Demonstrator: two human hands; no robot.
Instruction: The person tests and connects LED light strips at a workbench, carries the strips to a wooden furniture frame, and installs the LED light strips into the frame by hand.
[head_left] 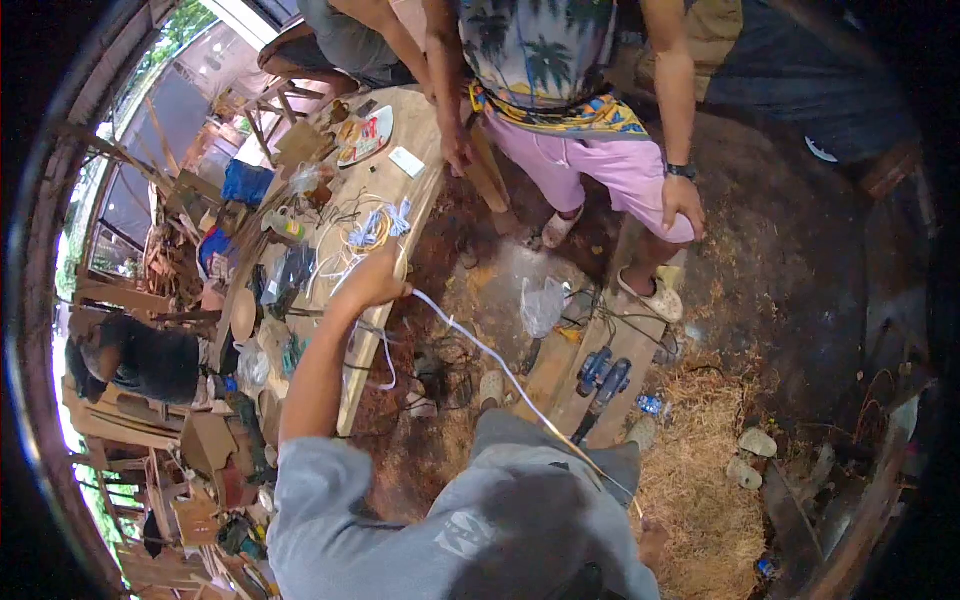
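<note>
My left hand [376, 280] reaches out to the table's edge, its fingers closed around a white cable [462, 332]. From that hand the cable runs down to the right, across my lap, where its lower stretch looks yellowish. Low on the right, my right hand [652, 543] is partly visible beside the cable's lower end and seems closed on it; its fingers are not clear. Just beyond my left hand, a loose bundle of white, blue and yellow cable [375, 230] lies on the wooden table [412, 200].
Across from me stands a person in pink shorts [610, 165]; another person [350, 45] is behind the table. A blue power tool [604, 378] rests on a plank [560, 375]. A plastic bag [543, 305] is on the ground. A white tray [366, 137] sits on the table.
</note>
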